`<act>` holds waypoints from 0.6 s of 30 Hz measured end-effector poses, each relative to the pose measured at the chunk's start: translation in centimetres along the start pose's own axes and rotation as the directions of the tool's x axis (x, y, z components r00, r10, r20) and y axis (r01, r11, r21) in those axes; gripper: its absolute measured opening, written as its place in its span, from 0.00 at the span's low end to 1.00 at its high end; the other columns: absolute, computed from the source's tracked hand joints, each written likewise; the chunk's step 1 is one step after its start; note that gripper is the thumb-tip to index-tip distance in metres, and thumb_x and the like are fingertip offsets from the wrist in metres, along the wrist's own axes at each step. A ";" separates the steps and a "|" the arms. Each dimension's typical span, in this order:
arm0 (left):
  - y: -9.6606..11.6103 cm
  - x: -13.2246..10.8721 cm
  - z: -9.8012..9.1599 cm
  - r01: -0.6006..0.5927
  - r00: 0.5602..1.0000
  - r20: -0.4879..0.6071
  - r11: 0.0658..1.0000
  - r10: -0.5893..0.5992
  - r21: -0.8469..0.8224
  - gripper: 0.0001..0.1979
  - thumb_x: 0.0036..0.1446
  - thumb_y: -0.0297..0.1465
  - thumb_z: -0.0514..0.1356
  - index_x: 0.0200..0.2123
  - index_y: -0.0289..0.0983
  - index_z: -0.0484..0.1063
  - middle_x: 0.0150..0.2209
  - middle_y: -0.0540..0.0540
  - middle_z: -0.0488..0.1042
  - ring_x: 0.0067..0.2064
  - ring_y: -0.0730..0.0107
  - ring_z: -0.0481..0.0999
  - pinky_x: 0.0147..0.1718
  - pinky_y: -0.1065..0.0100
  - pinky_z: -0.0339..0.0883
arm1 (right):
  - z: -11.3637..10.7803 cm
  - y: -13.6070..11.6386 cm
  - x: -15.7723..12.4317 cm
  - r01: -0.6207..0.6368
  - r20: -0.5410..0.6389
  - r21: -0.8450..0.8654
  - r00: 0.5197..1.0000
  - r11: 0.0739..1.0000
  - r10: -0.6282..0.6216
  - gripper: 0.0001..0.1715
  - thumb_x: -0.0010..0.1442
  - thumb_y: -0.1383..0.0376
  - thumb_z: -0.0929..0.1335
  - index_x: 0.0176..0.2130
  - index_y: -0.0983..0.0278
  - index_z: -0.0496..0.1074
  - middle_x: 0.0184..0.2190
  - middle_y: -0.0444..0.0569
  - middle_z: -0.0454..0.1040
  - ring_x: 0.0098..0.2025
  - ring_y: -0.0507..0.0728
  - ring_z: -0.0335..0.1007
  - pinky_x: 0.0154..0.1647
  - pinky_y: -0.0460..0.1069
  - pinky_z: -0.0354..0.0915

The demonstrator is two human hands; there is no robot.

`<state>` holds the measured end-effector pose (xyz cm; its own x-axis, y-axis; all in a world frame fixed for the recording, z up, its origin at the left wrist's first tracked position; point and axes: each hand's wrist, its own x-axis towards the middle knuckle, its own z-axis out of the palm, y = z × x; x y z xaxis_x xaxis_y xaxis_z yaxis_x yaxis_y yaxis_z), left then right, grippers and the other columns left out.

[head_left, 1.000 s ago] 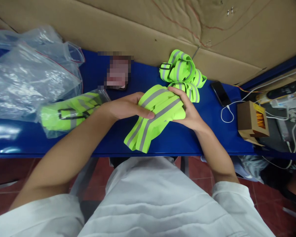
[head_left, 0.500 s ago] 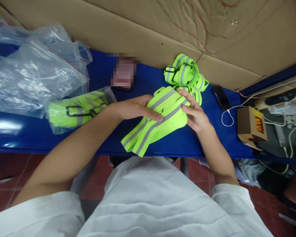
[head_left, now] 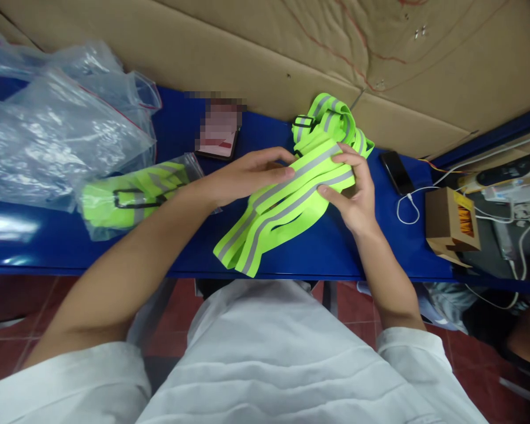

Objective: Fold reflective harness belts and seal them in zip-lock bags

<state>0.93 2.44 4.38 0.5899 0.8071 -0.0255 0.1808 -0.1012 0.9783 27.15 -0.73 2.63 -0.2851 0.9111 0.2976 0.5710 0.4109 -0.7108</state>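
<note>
Folded neon-yellow reflective straps (head_left: 287, 203) with grey stripes lie in a bundle between my two hands, over the blue table. My left hand (head_left: 258, 174) pinches the bundle's left side, thumb on top, fingers partly behind it. My right hand (head_left: 355, 188) grips the far right end, its thumb on the near strap and its fingers around the edge. The bundle's looped ends hang toward the table's front edge. Just behind it sits a second heap of the same straps (head_left: 331, 121) with a black buckle (head_left: 303, 123).
A clear bag holding a yellow strap (head_left: 130, 197) lies left, near a pile of clear zip bags (head_left: 66, 129). A phone with a lit, blurred screen (head_left: 218, 132), a black phone (head_left: 396, 172) on a white cable and a small cardboard box (head_left: 450, 221) stand around the blue table (head_left: 318, 259).
My right hand and the bundle's far end have moved slightly up and away. The strap layers are more spread, and my left thumb has shifted toward the far side.
</note>
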 end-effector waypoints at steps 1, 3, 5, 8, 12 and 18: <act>0.0 0.0 0.1 0.016 1.000 0.018 1.000 -0.016 -0.020 0.20 0.61 0.47 0.62 0.48 0.40 0.74 0.36 0.49 0.76 0.37 0.68 0.75 0.36 0.69 0.67 | 0.2 -0.1 -0.1 0.007 -0.053 -0.002 0.999 1.000 -0.007 0.40 0.59 0.34 0.69 0.61 0.47 0.64 0.71 0.49 0.59 0.78 0.76 0.44 0.75 0.77 0.46; -0.1 -0.1 0.2 0.019 0.999 0.027 0.999 -0.018 -0.044 0.21 0.59 0.47 0.65 0.48 0.40 0.74 0.36 0.49 0.77 0.36 0.68 0.75 0.35 0.69 0.68 | 0.6 -0.3 -0.2 0.013 -0.119 0.014 0.993 1.000 -0.011 0.36 0.59 0.34 0.69 0.58 0.48 0.67 0.69 0.48 0.62 0.77 0.75 0.48 0.76 0.75 0.47; -0.3 0.0 0.0 -0.015 1.000 -0.002 0.999 0.015 -0.049 0.21 0.57 0.47 0.67 0.46 0.38 0.76 0.39 0.48 0.78 0.38 0.68 0.76 0.37 0.69 0.69 | 0.9 -0.3 -0.2 0.013 -0.119 0.033 0.993 0.999 -0.009 0.35 0.60 0.34 0.69 0.57 0.48 0.67 0.68 0.48 0.64 0.76 0.73 0.49 0.76 0.73 0.47; -0.7 0.2 -0.2 -0.031 0.995 0.095 0.999 0.030 0.014 0.22 0.57 0.48 0.68 0.46 0.37 0.78 0.42 0.47 0.80 0.41 0.66 0.77 0.39 0.69 0.70 | 0.9 -0.1 -0.1 0.006 -0.146 0.013 0.989 1.000 -0.004 0.34 0.61 0.35 0.69 0.58 0.48 0.67 0.66 0.48 0.65 0.75 0.72 0.52 0.76 0.73 0.50; -1.1 0.5 -0.2 -0.053 0.981 0.189 0.995 0.036 0.081 0.24 0.57 0.48 0.67 0.49 0.37 0.80 0.42 0.48 0.81 0.42 0.64 0.78 0.40 0.70 0.69 | 0.9 0.3 -0.1 0.027 -0.145 0.015 0.989 1.000 -0.024 0.31 0.63 0.38 0.69 0.58 0.48 0.65 0.66 0.47 0.65 0.72 0.71 0.58 0.73 0.71 0.56; -0.8 0.0 -0.6 -0.008 0.967 0.256 0.999 -0.001 0.031 0.21 0.55 0.47 0.68 0.48 0.40 0.82 0.42 0.50 0.82 0.42 0.64 0.80 0.39 0.71 0.70 | 0.9 0.4 -0.3 -0.048 -0.084 0.071 0.995 0.996 0.054 0.32 0.63 0.39 0.68 0.60 0.48 0.64 0.65 0.45 0.66 0.71 0.69 0.61 0.71 0.67 0.60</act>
<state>0.35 2.86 3.76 0.7716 0.6313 -0.0779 0.2006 -0.1253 0.9716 26.74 -0.87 1.68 -0.1880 0.9316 0.3109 0.5276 0.3628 -0.7681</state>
